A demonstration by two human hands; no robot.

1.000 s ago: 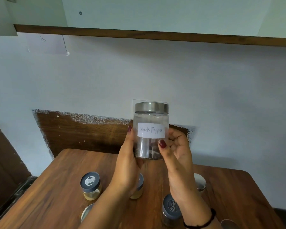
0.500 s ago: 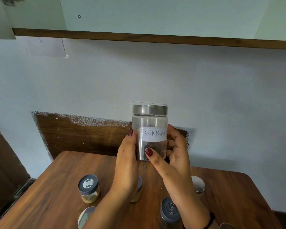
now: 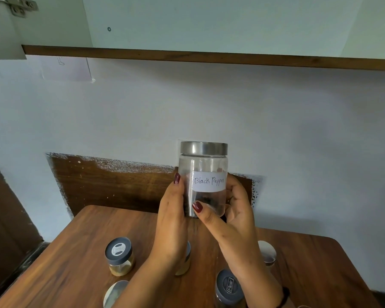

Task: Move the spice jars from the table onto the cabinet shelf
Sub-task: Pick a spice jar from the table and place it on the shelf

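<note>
A clear glass jar (image 3: 203, 174) with a steel lid and a white label reading "Black Pepper" is held upright above the wooden table (image 3: 65, 263). My left hand (image 3: 172, 225) grips its left side, and my right hand (image 3: 233, 216) curls round its right side and bottom. Dark peppercorns lie in the jar's base. On the table stand a grey-lidded jar (image 3: 119, 256) at left, another grey-lidded jar (image 3: 229, 287) near my right wrist, and a steel-lidded jar (image 3: 267, 254) at right. The cabinet shelf edge (image 3: 209, 57) runs across the top.
A jar (image 3: 185, 261) is partly hidden behind my left wrist, and a steel lid (image 3: 115, 293) shows at the bottom edge. A dark wooden panel (image 3: 109, 185) backs the table against the pale wall. A cabinet door hinge (image 3: 13, 6) is at top left.
The view has tilted up a little, showing more of the cabinet. The jar has turned slightly in my hands and my right thumb has slid lower on the glass.
</note>
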